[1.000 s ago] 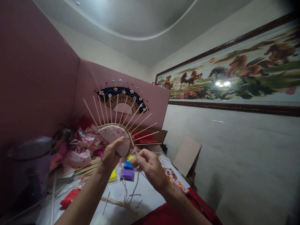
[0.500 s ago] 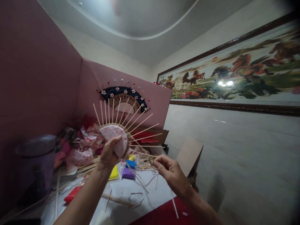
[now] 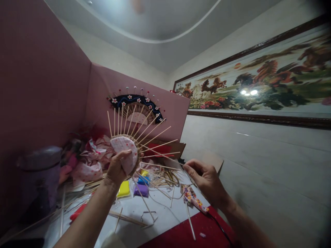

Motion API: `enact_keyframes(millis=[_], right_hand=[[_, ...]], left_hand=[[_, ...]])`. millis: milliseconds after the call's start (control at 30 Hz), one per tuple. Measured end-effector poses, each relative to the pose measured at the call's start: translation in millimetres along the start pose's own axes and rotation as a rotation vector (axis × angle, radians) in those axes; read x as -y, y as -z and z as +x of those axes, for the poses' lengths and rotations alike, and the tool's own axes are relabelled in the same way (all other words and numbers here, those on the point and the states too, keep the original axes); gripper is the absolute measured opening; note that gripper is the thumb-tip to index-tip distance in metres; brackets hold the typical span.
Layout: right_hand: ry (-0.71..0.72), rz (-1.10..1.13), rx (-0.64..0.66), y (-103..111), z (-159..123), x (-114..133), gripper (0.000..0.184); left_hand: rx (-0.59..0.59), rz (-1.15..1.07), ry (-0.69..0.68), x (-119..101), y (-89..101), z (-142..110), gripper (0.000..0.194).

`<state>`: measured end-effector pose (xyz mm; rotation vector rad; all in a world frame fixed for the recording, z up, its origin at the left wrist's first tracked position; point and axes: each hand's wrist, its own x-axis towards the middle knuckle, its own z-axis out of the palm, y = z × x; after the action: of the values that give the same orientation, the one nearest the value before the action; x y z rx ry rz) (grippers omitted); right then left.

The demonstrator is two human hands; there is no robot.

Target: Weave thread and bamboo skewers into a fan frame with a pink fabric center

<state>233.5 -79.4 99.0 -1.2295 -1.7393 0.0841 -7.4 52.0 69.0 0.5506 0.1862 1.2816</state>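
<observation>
My left hand (image 3: 117, 170) is closed around the bottom of a half-round stick fan (image 3: 130, 147), with my thumb pressed flat on its white cloth with red dots (image 3: 121, 147). The fan is right there in that hand — its thin sticks poke out above it and off toward my other side. My right hand (image 3: 207, 177) is out to the side, well apart from the fan. Its thumb and finger pinch a thin tan strand (image 3: 162, 154), which runs straight back across the sticks to the fan's woven edge.

Just right of my left hand, down on the white table (image 3: 168, 213), are packs of yellow clay (image 3: 124, 189), purple clay (image 3: 141, 190) and blue clay (image 3: 143, 180). Left of that hand is a heap of crumpled pink cloth (image 3: 90, 170). Below my right hand lies a flowery glue gun (image 3: 192, 198) — a clear glue stick (image 3: 190, 222) is near it. Up past my left hand, a dark blue fan with flowers (image 3: 138, 100) hangs on a pink board (image 3: 168, 106).
</observation>
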Motion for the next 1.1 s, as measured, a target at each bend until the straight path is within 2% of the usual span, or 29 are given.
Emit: enact_keyframes(millis=[133,233,400,500,567,700,833,967,1100], right_hand=[[0.008,0.056,-0.087,4.6,12.4,-6.4,0.025],[-0.028,0.131,-0.117,-1.3,19.0,-16.6,0.026],[-0.159,0.281,0.0,-33.2,19.0,-39.2,0.029],[-0.158,0.283,0.015,-45.1,16.8,-45.6,0.029],[-0.111,0.291,0.012,-41.6,16.7,-44.3,0.029],[-0.01,0.285,0.005,-18.0,19.6,-32.4,0.028],[0.031,0.243,-0.1,-3.3,27.2,-22.4,0.026],[-0.021,0.284,-0.157,-9.2,39.0,-29.0,0.028],[-0.092,0.324,-0.1,-28.0,41.0,-43.2,0.028]], left_hand=[[0.008,-0.023,0.024,-1.2,3.4,1.7,0.018],[0.047,-0.042,0.033,-1.8,5.4,2.3,0.018],[0.052,-0.036,0.061,-2.5,4.3,1.7,0.016],[0.053,-0.026,0.077,-4.1,4.4,1.9,0.014],[0.055,-0.019,0.063,-5.8,6.5,2.8,0.014],[0.059,-0.026,0.023,-8.2,11.9,5.4,0.018],[0.053,-0.026,0.034,-6.9,12.6,6.2,0.019],[0.073,-0.025,0.05,-5.8,10.0,3.6,0.017],[0.075,-0.034,0.057,-6.4,5.0,-0.5,0.017]])
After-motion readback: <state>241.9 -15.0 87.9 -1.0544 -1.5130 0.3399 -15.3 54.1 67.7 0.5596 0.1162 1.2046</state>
